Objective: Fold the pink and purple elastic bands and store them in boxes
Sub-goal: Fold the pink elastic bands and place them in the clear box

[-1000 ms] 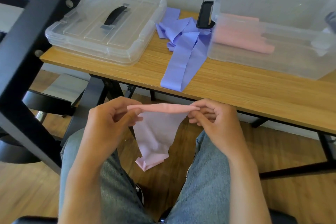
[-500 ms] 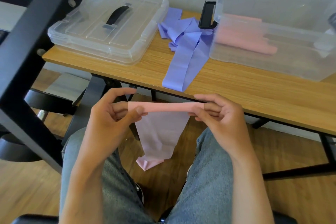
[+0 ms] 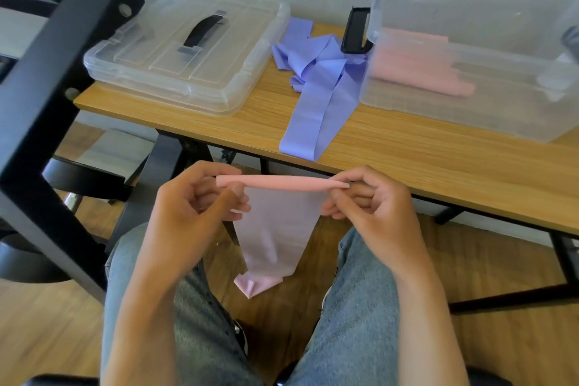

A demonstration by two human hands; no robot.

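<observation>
Pink band [image 3: 279,229] hangs downward, its rolled top edge running left-right, pinched in left hand [image 3: 194,207] and right hand [image 3: 366,207] grips.

Pink band [image 3: 275,229] half-rolled, tail hanging; purple band [image 3: 316,84] crumpled beside the clear box [image 3: 463,103].

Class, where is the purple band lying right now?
In the head view, the purple band lies bunched on the table, between the lid on the left and the open box on the right.
</observation>
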